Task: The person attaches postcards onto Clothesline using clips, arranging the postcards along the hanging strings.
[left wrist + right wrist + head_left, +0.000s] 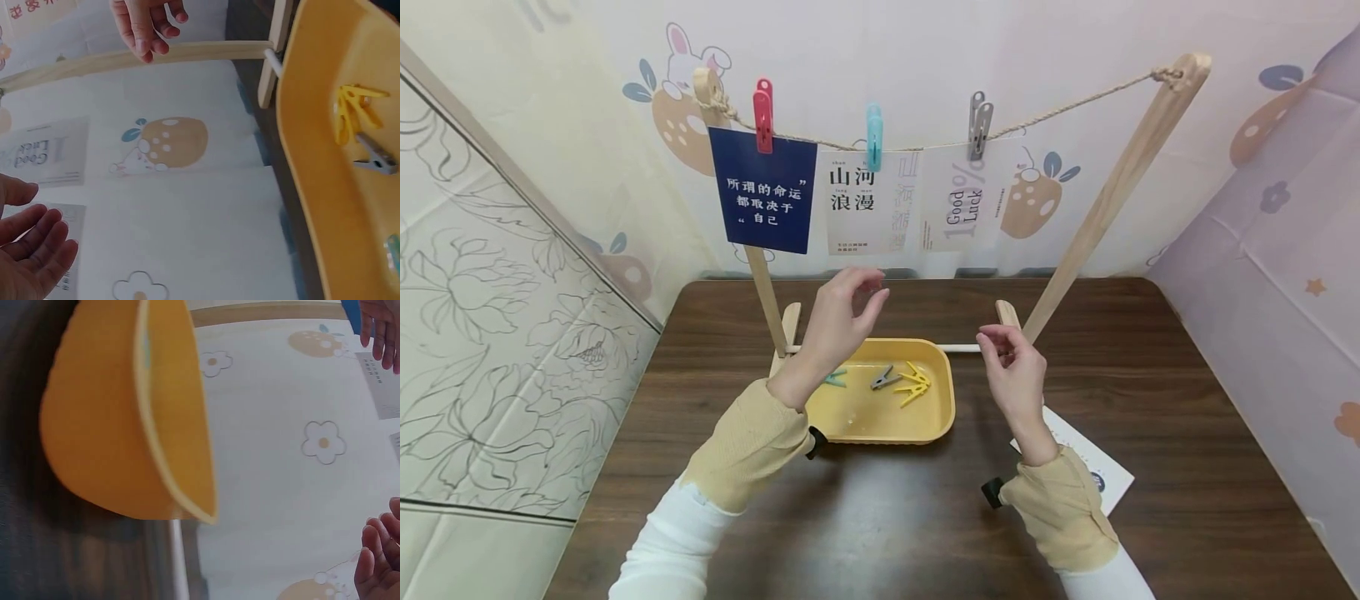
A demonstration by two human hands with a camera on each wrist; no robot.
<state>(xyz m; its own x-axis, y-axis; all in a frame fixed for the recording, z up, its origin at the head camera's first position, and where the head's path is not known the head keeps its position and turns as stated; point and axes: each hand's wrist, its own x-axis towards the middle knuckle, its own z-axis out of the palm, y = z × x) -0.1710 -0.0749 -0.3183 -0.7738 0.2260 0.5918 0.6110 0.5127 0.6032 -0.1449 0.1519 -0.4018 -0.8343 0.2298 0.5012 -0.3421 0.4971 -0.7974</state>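
My left hand (842, 312) is raised over the back left of the yellow tray (946, 400), fingers loosely bent with nothing in them. To the right of the tray hovers my right hand (1017, 371), also holding nothing, its fingers loosely curled. Three cards hang from a rope (1075, 104) above the hands. A red clothespin (763, 117) clips the dark blue card (767, 187), a light blue clothespin (874, 137) the white card with Chinese print (857, 225), and a grey clothespin (979, 129) the "Good Luck" card (951, 225).
In the tray lie yellow clothespins (916, 387), a grey clothespin (886, 379) and a teal one (835, 378), partly behind my left arm. Wooden posts (1105, 204) hold the rope at both ends. Another white card (1093, 454) lies on the table under my right wrist.
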